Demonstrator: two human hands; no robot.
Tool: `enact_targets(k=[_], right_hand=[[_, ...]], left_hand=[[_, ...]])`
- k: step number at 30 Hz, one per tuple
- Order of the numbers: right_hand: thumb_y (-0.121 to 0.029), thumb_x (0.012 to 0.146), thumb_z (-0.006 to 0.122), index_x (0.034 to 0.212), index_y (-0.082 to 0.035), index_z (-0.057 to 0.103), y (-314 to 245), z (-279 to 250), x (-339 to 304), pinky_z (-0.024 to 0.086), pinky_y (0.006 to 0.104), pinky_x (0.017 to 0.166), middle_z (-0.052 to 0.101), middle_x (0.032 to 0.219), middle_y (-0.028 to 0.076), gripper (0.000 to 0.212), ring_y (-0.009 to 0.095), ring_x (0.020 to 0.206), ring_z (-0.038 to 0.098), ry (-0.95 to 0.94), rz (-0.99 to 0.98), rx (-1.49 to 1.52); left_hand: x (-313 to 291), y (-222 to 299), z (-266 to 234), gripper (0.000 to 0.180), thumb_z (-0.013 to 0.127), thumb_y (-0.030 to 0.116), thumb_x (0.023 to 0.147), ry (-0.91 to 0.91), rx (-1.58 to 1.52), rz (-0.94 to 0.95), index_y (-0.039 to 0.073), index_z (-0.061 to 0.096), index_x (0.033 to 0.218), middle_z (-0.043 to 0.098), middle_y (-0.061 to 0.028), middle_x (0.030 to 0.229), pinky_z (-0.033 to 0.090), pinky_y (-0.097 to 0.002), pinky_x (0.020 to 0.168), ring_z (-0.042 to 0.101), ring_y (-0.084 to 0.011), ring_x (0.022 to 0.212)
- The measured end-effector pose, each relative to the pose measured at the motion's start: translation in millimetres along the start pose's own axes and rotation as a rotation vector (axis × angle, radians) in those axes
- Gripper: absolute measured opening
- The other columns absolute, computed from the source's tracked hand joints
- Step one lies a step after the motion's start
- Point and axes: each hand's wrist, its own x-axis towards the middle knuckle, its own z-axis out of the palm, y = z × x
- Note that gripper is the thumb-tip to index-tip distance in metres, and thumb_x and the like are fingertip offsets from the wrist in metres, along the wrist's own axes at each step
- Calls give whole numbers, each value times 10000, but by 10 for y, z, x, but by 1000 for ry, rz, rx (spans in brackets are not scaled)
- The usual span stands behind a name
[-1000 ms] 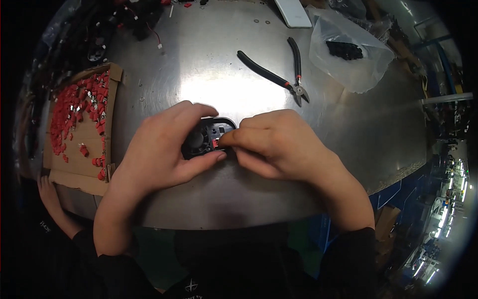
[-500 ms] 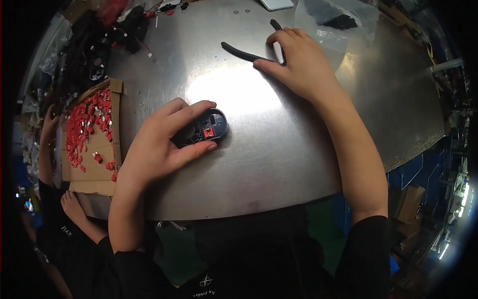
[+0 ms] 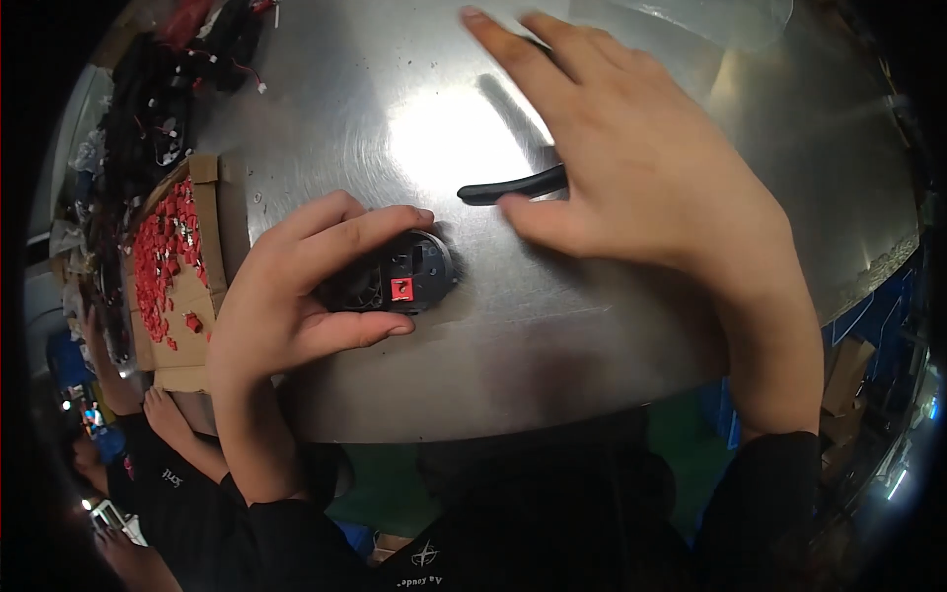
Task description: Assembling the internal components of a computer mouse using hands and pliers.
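Between its thumb and fingers, my left hand [image 3: 286, 286] holds a black rounded plastic housing [image 3: 426, 264] on the table. A small red square part [image 3: 402, 289] sits inside the housing, towards its lower edge. My left fingers and palm hide the housing's left end. To the right and farther off, my right hand [image 3: 641, 158] holds a black-handled hand tool, like pliers [image 3: 513, 186], above the table. One handle lies by my thumb, and a bit of the other shows behind my stretched fingers. The tool's head is hidden under my hand.
An open cardboard box [image 3: 182, 380] with many small red parts stands left of my left hand. Behind it lies a heap of dark parts and wires [image 3: 148, 109]. A clear plastic bag [image 3: 730, 20] is at the far right. Another person's hand [image 3: 168, 414] rests near the box.
My right hand has lifted the tool off the table and come nearer, its index finger now stretched out. My left hand keeps its grip on the housing. The view has shifted.
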Motion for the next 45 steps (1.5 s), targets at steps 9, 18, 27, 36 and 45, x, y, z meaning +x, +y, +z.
enact_targets(k=[9, 18, 27, 36, 45], right_hand=[[-225, 905, 721, 1430, 90, 529, 55, -131, 292, 531, 418, 926, 632, 1090, 241, 642, 356, 1042, 630, -151, -24, 396], [-267, 1039, 539, 1407, -59, 528, 69, -327, 208, 548, 431, 905, 581, 1209, 202, 423, 309, 1066, 641, 323, 35, 1050], [-461, 933, 695, 1711, -109, 89, -327, -171, 236, 527, 412, 887, 575, 1263, 183, 1047, 256, 1067, 603, 117, -69, 1194], [-459, 936, 526, 1504, 22, 470, -499, -390, 356, 457, 336, 795, 578, 1342, 190, 747, 227, 998, 556, 227, 24, 1391], [-398, 1080, 426, 1407, -55, 476, -1020, -174, 479, 523, 362, 667, 599, 1045, 189, 476, 258, 811, 604, 240, -10, 1309]], left_hand=[[-31, 45, 3, 666, 908, 345, 758, 12, 39, -11, 76, 710, 1335, 617, -81, 897, 487, -339, 709, 604, -235, 789], [-97, 72, 65, 587, 872, 325, 793, 91, 52, -64, 129, 703, 1321, 584, -100, 873, 498, -390, 712, 602, -299, 793], [-191, -16, 120, 592, 871, 315, 795, 176, 8, -22, 97, 701, 1318, 610, -114, 903, 506, -415, 750, 630, -320, 831], [-248, -12, 184, 428, 809, 362, 839, 238, 25, -69, 88, 726, 1157, 671, -151, 908, 543, -486, 805, 684, -383, 900], [-264, 31, 216, 369, 820, 313, 851, 222, 15, -86, 82, 725, 1123, 670, -152, 913, 546, -478, 822, 687, -379, 915]])
